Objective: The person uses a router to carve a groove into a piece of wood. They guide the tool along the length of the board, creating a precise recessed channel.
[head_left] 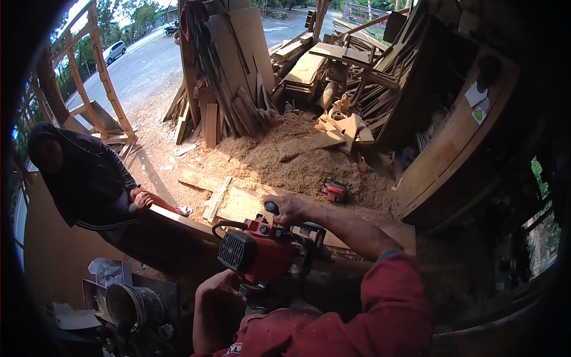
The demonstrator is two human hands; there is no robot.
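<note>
A red and black plunge router (262,256) is tilted on its side in front of my chest, its vented motor end facing left. My right hand (288,210) is closed round the black knob handle at its far side. At the near side, my left hand (221,285) is bent round the lower black handle, its fingertips partly hidden. A black cord (229,225) curves out by the motor end. Beyond the router, a long board (244,199) lies with a short wooden strip (217,199) across it. The cutting end of the router is hard to make out in shadow.
At the left, a person in a dark jacket (83,172) has hands on a long plank (181,219). A sawdust heap (297,154) bears a smaller red power tool (335,191). Boards (238,53) lean behind it. A bucket (134,306) stands lower left; a wooden cabinet (458,143) is at right.
</note>
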